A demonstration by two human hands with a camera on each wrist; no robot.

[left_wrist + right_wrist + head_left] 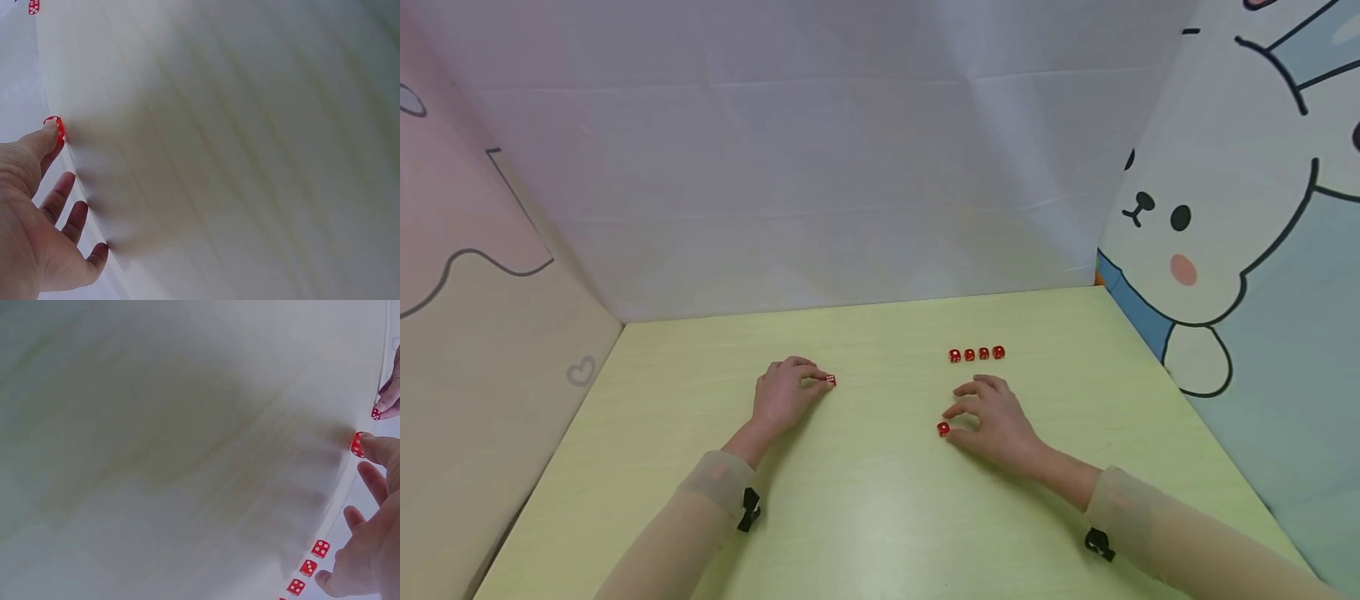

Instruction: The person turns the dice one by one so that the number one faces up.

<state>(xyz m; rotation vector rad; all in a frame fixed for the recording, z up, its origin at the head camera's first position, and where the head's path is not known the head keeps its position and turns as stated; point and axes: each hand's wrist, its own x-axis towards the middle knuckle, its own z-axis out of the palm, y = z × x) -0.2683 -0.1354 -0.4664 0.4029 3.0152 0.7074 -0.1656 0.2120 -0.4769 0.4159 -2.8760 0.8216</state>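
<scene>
My left hand [786, 392] pinches a small red die [831, 380] between thumb and index finger, low over the table left of centre. In the left wrist view its other fingers spread apart, their tips near the tabletop. Right of centre, my right hand [996, 421] has its thumb at a second red die [943, 429]. Its fingers are spread, and the index fingertip stands a little apart from that die in the right wrist view. Beyond this hand lies a straight row of several red dice [970, 355] with white pips.
The pale yellow-green table [865, 517] ends at a white cloth backdrop [850, 167]. A printed cartoon panel [1262, 350] rises along the right edge, and another printed panel [490, 375] along the left. Both sleeves have black straps at the cuffs.
</scene>
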